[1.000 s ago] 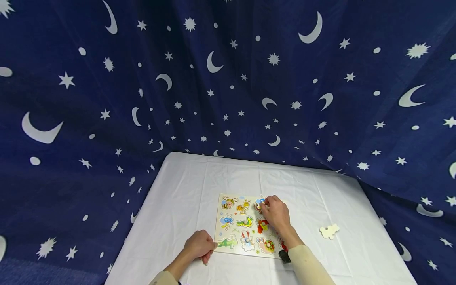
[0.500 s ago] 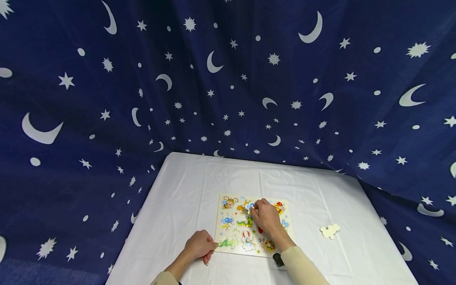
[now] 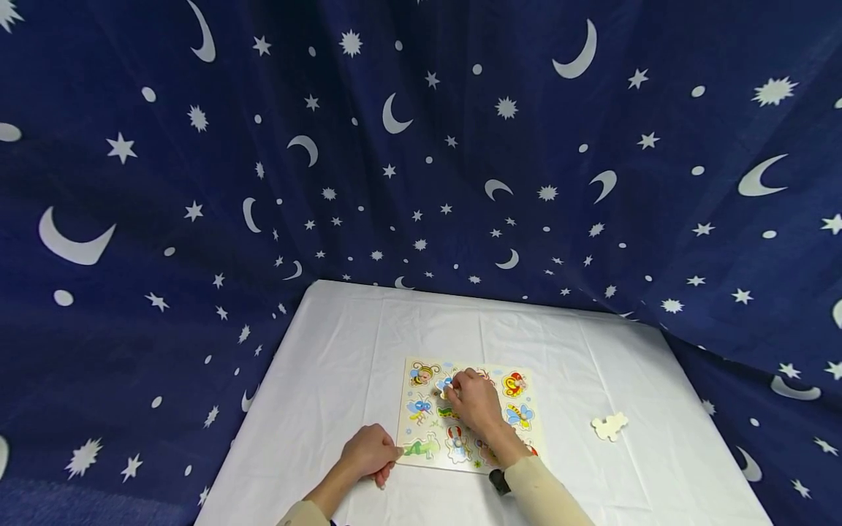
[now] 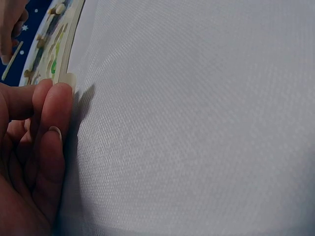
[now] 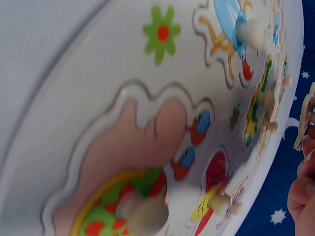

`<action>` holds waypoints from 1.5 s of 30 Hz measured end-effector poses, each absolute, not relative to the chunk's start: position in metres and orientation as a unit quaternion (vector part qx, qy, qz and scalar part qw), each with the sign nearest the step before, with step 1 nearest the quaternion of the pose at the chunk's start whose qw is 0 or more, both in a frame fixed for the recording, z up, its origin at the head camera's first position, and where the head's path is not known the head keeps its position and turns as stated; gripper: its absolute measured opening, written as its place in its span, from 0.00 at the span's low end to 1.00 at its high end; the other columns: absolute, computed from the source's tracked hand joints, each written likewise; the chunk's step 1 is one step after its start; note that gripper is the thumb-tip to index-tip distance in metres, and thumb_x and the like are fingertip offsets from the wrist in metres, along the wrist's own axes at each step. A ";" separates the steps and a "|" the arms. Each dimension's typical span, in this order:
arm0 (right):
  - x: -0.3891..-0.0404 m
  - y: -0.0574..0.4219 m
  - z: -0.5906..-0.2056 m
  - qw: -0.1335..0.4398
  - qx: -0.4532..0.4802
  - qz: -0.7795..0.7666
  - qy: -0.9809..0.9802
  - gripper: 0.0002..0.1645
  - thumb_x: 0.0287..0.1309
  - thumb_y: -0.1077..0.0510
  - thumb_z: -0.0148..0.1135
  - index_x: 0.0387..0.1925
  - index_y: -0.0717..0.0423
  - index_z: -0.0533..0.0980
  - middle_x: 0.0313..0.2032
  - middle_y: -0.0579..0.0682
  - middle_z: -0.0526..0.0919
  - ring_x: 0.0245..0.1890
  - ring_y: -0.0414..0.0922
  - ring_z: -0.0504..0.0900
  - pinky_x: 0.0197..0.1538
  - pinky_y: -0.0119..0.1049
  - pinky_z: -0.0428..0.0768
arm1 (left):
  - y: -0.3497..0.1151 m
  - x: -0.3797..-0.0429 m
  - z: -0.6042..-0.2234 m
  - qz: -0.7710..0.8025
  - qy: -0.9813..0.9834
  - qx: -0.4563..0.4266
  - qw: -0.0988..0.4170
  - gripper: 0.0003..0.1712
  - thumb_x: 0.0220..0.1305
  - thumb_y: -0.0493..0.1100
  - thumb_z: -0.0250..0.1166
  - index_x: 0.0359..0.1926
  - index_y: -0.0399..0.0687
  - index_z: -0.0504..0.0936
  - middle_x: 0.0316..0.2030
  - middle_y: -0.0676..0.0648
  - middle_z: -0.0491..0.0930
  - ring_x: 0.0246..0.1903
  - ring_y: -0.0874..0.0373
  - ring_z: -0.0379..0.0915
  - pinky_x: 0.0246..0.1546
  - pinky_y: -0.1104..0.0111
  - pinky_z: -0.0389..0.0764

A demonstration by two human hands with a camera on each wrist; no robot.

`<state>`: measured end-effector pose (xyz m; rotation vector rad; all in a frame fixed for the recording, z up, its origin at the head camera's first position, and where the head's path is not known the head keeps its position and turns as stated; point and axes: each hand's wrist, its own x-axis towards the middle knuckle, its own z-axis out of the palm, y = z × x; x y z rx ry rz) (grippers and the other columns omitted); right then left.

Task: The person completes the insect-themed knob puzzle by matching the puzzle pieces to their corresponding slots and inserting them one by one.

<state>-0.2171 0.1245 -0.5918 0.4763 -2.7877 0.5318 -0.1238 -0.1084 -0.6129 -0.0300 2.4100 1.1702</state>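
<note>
A wooden peg puzzle board (image 3: 437, 424) with colourful insect pictures lies on the white table. My left hand (image 3: 370, 451) pinches its near left corner; in the left wrist view those fingers (image 4: 51, 105) meet at the board's edge. My right hand (image 3: 476, 402) holds a knobbed puzzle piece (image 3: 444, 385), partly blue, above the upper middle of the board. In the right wrist view this piece (image 5: 307, 118) appears edge-on at the far right, raised off the board, its picture mostly turned away. A snail piece (image 5: 142, 206) with a round knob sits in its recess below.
Another puzzle piece (image 3: 609, 427), pale side up, lies alone on the white tablecloth (image 3: 342, 351) right of the board. A dark blue curtain (image 3: 421, 146) with moons and stars hangs around the table. My right forearm covers part of the board's lower right.
My right hand has moved left across the board with the blue puzzle piece, uncovering pieces along the right side. My left hand has stayed at the corner.
</note>
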 end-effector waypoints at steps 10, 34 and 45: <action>-0.212 0.109 -0.598 0.129 0.169 0.187 -0.959 0.11 0.50 0.45 0.63 0.21 0.45 0.74 0.25 0.39 0.73 0.18 0.36 0.67 0.23 0.30 0.67 | -0.109 -0.122 -0.612 0.427 0.876 -0.006 0.226 0.19 0.55 0.49 0.63 0.11 0.48 0.76 0.06 0.53 0.74 0.05 0.61 0.73 0.06 0.73 0.67; -0.197 0.077 -0.610 0.095 0.216 0.167 -0.957 0.13 0.48 0.45 0.65 0.18 0.43 0.71 0.20 0.37 0.67 0.16 0.35 0.65 0.21 0.30 0.63 | -0.109 -0.125 -0.613 0.424 0.875 -0.007 0.236 0.20 0.56 0.50 0.62 0.11 0.50 0.76 0.05 0.55 0.73 0.05 0.61 0.72 0.06 0.74 0.65; -0.195 0.067 -0.612 0.072 0.191 0.156 -0.966 0.14 0.47 0.46 0.63 0.16 0.45 0.69 0.18 0.38 0.65 0.16 0.37 0.63 0.19 0.31 0.60 | -0.109 -0.124 -0.612 0.428 0.874 -0.001 0.230 0.20 0.56 0.48 0.62 0.11 0.48 0.77 0.05 0.54 0.74 0.05 0.61 0.72 0.04 0.76 0.63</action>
